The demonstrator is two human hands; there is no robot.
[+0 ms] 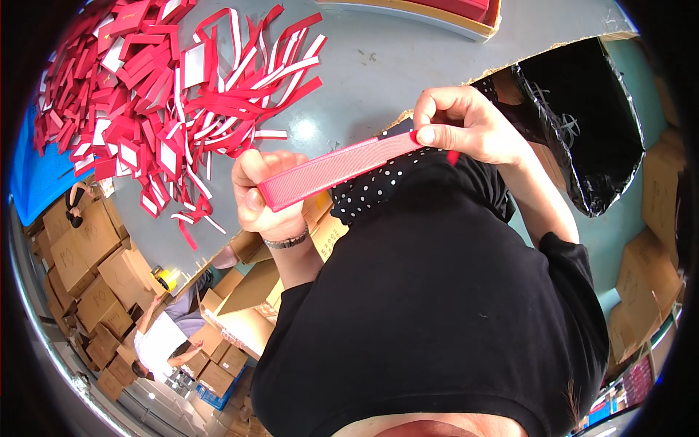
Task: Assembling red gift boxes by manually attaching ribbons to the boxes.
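Stretched between my two hands above the table's near edge is a red ribbon strip, broad with a darker border at its left end and narrower at the right. My left hand, with a metal watch band at the wrist, is closed on the broad end. At the other end, my right hand pinches the narrow part between thumb and fingers. A short red end hangs below the right fingers. To the far left lies a large heap of small red pieces with white faces and trailing red and white ribbons.
A cardboard tray with red contents sits on the grey table at the far edge. A black plastic bag hangs open on the right. Cardboard boxes are stacked at the left, near another person. Blue plastic borders the heap.
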